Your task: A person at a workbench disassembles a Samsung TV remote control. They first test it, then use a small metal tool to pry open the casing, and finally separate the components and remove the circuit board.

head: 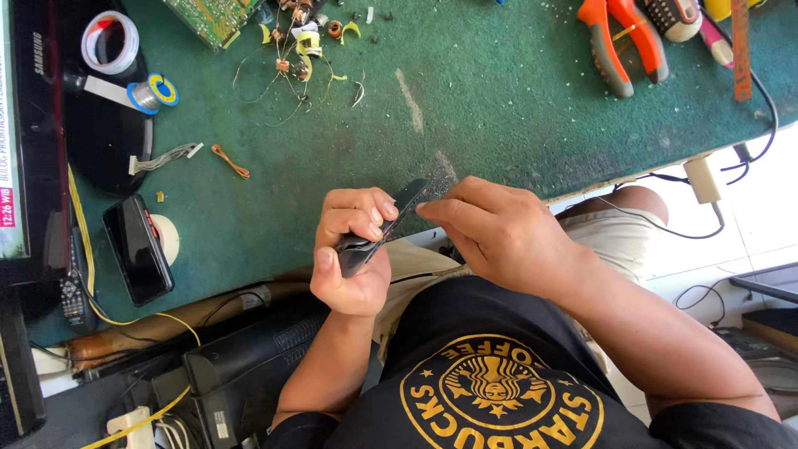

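Head view is showing the left hand (pixel 353 254) squeezing a small black gadget (pixel 378 229) over the near edge of the green surface (pixel 499 100). The right hand (pixel 490 229) is pinching its far tip. Fingers are hiding most of it, so its kind is hard to tell.

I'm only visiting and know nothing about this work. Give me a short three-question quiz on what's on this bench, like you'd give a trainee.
1. True or false: the left hand grips the slim black device.
2. Which tool lies at the far right of the green mat? A) orange-handled pliers B) a hammer C) a saw
3. Fill in: the right hand touches the device's ____ end.

Key: 1 true; 2 A; 3 upper. The solder spool and the black phone lie untouched to the left.
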